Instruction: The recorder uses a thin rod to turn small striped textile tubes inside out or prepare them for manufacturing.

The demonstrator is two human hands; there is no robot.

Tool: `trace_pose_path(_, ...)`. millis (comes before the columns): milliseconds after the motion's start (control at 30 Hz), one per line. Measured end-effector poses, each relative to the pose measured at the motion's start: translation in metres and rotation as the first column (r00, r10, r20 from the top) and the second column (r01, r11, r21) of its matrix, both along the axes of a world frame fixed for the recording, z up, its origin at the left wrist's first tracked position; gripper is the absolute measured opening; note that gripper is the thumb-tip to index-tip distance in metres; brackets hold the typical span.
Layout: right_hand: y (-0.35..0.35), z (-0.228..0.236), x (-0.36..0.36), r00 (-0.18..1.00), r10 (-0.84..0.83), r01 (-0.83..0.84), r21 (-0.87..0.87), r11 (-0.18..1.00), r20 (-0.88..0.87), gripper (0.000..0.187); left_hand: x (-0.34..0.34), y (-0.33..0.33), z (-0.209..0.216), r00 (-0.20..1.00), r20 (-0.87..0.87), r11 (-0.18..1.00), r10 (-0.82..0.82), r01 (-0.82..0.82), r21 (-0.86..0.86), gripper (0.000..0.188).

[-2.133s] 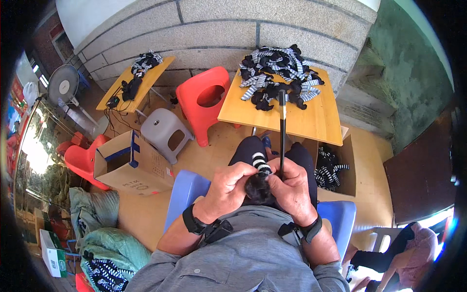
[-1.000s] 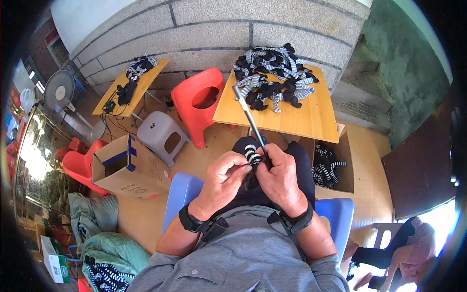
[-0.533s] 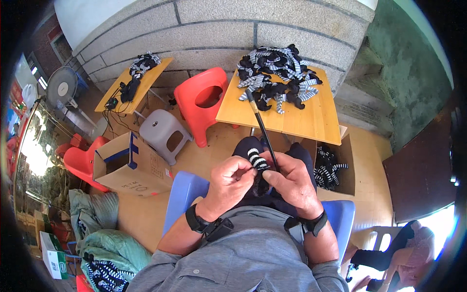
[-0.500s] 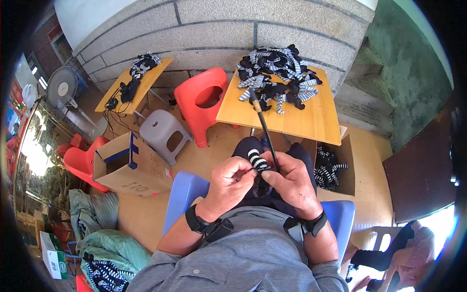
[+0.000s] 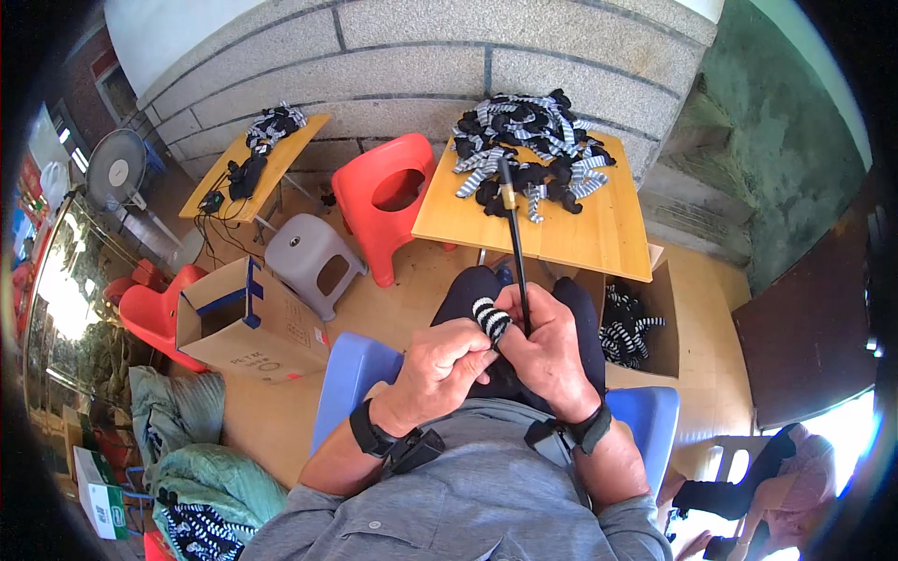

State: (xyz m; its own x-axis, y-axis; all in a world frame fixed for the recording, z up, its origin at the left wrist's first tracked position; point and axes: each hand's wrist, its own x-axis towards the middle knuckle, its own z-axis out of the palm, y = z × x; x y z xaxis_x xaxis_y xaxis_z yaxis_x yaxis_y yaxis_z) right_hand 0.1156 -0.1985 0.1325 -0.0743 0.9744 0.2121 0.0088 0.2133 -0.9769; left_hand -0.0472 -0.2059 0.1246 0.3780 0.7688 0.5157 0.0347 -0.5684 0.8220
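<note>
Checking the head view, locate the striped knit piece (image 5: 491, 320) between the two hands. The left hand (image 5: 445, 365) pinches at its lower edge, fingertips partly hidden; the right hand (image 5: 544, 353) is closed around the black rod (image 5: 517, 251), thumb beside the knit. For good control, brace both thumbs close together, tension the fabric evenly, and angle the rod clear of the pile (image 5: 528, 122) on the tabletop (image 5: 589, 245).

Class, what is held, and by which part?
The right hand holds a long black rod near its lower end; with the left hand, a black-white striped knitted piece by its near end.
</note>
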Motion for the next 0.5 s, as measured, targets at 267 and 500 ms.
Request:
trace_pose_path(267,0.014,-0.008,-0.006,0.916,-0.301,0.219,0.299,0.929,0.266,0.012,0.005,0.011,-0.018,0.998,0.031,0.991,0.059,-0.054,-0.12,0.007)
trace_pose_path(500,0.01,-0.005,-0.003,0.956,-0.193,0.153,0.187,0.97,0.219,0.011,0.013,0.004,-0.005,0.927,0.362,0.924,0.094,0.054,-0.378,0.017)
